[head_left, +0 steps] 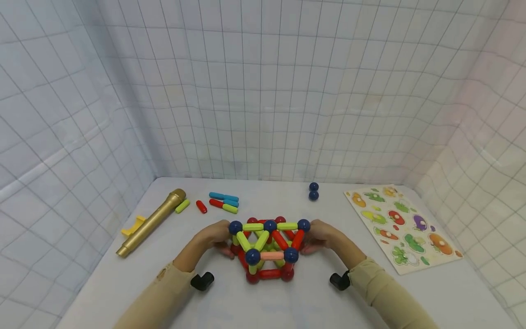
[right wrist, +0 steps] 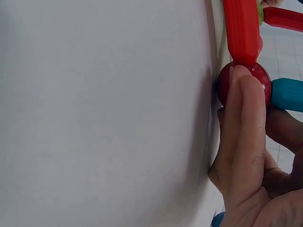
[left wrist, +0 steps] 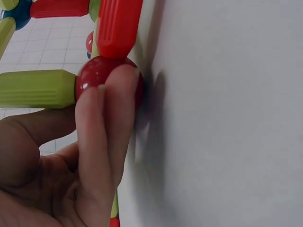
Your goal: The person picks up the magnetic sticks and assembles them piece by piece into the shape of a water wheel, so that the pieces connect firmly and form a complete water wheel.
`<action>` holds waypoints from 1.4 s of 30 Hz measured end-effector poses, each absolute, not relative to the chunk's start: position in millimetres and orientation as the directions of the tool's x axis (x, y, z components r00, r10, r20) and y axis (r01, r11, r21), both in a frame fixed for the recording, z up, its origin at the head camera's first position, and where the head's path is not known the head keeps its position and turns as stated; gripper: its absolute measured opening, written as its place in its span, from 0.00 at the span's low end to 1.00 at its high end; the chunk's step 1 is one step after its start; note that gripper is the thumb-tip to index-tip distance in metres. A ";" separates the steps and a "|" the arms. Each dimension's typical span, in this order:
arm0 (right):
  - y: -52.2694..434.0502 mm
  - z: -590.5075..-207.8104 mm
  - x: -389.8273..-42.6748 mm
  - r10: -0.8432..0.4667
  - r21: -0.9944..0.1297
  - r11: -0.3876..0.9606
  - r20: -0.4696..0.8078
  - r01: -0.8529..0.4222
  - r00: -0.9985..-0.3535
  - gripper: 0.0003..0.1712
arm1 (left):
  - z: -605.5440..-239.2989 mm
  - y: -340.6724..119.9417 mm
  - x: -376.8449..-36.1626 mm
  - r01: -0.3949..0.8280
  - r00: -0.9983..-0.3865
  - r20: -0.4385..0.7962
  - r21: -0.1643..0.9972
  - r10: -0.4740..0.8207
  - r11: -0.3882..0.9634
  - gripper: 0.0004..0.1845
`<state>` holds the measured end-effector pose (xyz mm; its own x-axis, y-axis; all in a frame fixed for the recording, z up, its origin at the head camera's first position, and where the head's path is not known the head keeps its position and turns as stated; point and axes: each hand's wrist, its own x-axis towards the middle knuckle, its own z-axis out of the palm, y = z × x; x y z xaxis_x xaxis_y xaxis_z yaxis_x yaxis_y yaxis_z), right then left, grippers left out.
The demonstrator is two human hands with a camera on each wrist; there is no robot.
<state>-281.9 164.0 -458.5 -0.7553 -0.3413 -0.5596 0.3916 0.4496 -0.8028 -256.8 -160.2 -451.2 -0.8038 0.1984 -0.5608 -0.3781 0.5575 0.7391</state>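
Observation:
A frame of magnetic rods and balls point(head_left: 270, 227) stands on the white table in front of the person, dark blue balls on top, red balls below. The left hand point(head_left: 215, 234) holds its lower left corner. In the left wrist view, fingertips press a red ball point(left wrist: 92, 70) between a red rod point(left wrist: 119, 28) and a green rod point(left wrist: 40, 89), the thumb behind. At the opposite corner is the right hand point(head_left: 321, 235). The right wrist view has its fingers point(right wrist: 253, 123) against another red ball point(right wrist: 224, 86), joined to red and blue-green rods; the thumb is partly hidden.
Loose rods point(head_left: 223, 197) and a gold microphone point(head_left: 154, 221) beside a yellow piece point(head_left: 133, 225) lie at the left. Two dark blue balls point(head_left: 314, 191) sit at the back. A vegetable picture board point(head_left: 394, 219) lies at the right. Gridded sheeting point(head_left: 267, 91) surrounds the table.

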 end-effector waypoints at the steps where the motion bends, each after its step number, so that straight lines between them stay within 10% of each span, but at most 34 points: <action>1: 164.6 -459.5 -282.3 -0.332 -0.799 0.449 -0.564 0.399 -0.757 0.16 | -451.4 -158.3 -259.2 -0.379 -0.804 -0.564 0.730 0.188 0.568 0.12; 42: 164.3 -429.2 -271.9 -0.075 -0.825 0.564 -0.106 0.045 -0.992 0.18 | -413.0 -134.0 -255.4 -0.023 -0.997 -0.068 0.776 0.047 0.630 0.18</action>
<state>-271.9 164.3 -429.2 -0.9916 -0.0751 -0.1058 0.0453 0.5637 -0.8248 -255.4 -134.0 -413.0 -0.9966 0.0467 -0.0676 -0.0232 0.6298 0.7764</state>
